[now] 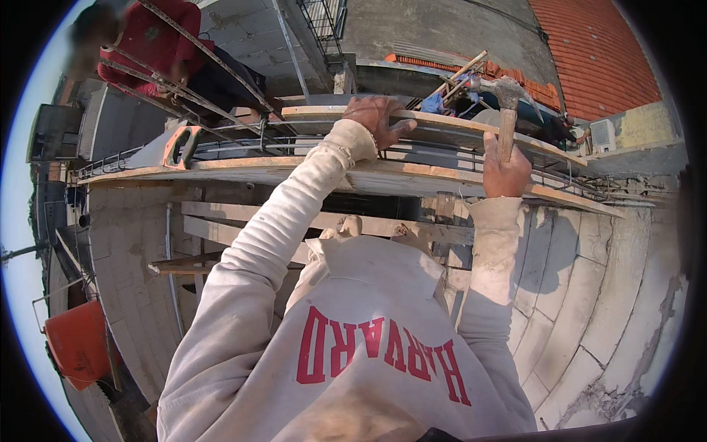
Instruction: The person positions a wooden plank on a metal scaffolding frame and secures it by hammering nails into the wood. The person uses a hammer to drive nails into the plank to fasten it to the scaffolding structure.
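My right hand (pixel 505 172) is closed around the wooden handle of a hammer (pixel 507 125), held upright with its metal head above the fist, over the right part of the formwork. My left hand (pixel 374 122) grips the far wooden board (pixel 442 118), thumb on the near side and fingers over its top edge; the fingertips are hidden. Nearer to me runs a second wooden board (pixel 421 171). Between the two boards lies a steel rebar cage (pixel 449 150). Left of my hands, a handsaw (pixel 179 147) with an orange and black handle rests on the formwork.
A co-worker in a red shirt (pixel 158 37) is at the upper left, behind slanting steel bars (pixel 210 55). Timber planks (pixel 243 214) cross below the formwork. Block walls (pixel 129 258) stand on both sides. An orange bucket (pixel 77 342) is at the lower left; tiled roofs (pixel 589 51) lie beyond.
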A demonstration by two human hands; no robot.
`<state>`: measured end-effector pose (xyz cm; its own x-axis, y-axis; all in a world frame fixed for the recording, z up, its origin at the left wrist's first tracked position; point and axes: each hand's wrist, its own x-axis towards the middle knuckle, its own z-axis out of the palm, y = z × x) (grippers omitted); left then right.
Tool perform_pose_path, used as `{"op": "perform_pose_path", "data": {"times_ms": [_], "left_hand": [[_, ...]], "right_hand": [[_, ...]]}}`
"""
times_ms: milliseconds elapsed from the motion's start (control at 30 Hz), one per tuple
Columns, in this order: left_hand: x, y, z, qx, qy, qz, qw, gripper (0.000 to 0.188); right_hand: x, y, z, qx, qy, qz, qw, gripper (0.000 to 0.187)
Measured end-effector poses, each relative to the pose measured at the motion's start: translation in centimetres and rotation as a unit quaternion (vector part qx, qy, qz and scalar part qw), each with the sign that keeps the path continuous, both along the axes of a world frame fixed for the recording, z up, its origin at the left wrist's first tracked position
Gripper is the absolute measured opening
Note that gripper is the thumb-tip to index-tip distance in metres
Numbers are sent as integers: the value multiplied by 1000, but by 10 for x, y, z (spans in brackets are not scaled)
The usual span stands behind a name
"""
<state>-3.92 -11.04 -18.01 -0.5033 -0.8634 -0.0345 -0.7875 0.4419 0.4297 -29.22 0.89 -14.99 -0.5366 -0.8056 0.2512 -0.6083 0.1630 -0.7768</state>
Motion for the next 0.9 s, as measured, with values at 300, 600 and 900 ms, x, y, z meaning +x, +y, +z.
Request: {"op": "perform_pose_path", "data": {"times_ms": [300,600,900], "left_hand": [[74,-16,-3,-40,-52,15,998,69],[85,-19,-20,-41,-55,11,998,72],[85,-26,-25,-50,-50,-4,997,72]], "right_hand": [[74,5,-30,3,215,60,975,25],[76,11,-28,53,171,10,984,21],[73,16,-26,41,146,10,988,20]]}}
